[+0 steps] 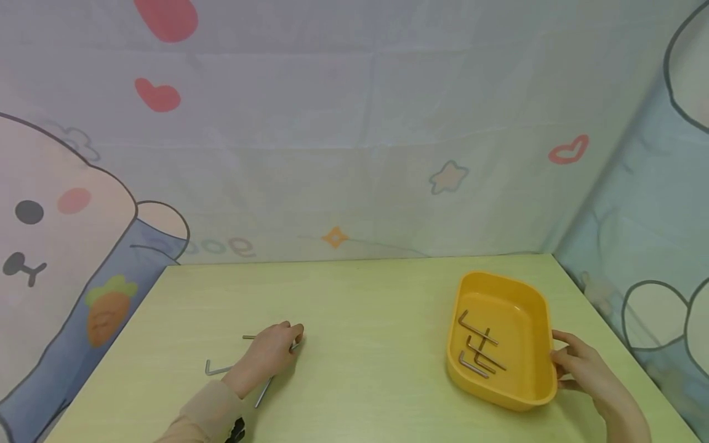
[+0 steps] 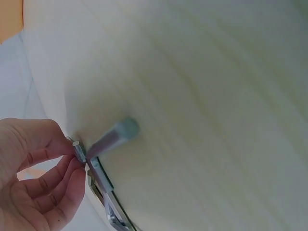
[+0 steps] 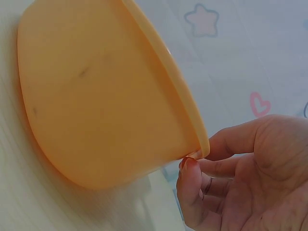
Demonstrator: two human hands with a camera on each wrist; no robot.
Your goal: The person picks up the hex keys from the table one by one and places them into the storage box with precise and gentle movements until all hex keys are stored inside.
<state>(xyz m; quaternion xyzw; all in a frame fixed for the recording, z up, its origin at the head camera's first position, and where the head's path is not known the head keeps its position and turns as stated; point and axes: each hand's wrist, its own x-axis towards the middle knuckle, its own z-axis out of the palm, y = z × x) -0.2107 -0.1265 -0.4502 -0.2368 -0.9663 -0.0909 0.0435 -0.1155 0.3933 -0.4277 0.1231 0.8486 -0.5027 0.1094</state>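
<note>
At the left of the table, my left hand (image 1: 269, 352) bends over a few L-shaped hex keys, and its thumb and fingers pinch one hex key (image 2: 79, 151) by its end. Beside that hand lie one hex key (image 1: 216, 369) with its short arm up and another (image 1: 264, 394) partly under the wrist. Over on the right, my right hand (image 1: 581, 367) pinches the rim of a yellow plastic tray (image 1: 528, 344) at its right side. Inside the tray, several hex keys (image 1: 476, 331) lie toward its left half. The right wrist view shows thumb and fingers (image 3: 190, 175) right at the rim.
A pale wooden-looking table (image 1: 365, 357) spans between the two hands. Behind it hangs a printed cloth (image 1: 354, 123) with hearts and a star, and more cloth covers the right side. A dark item (image 1: 236, 429) shows by the left sleeve.
</note>
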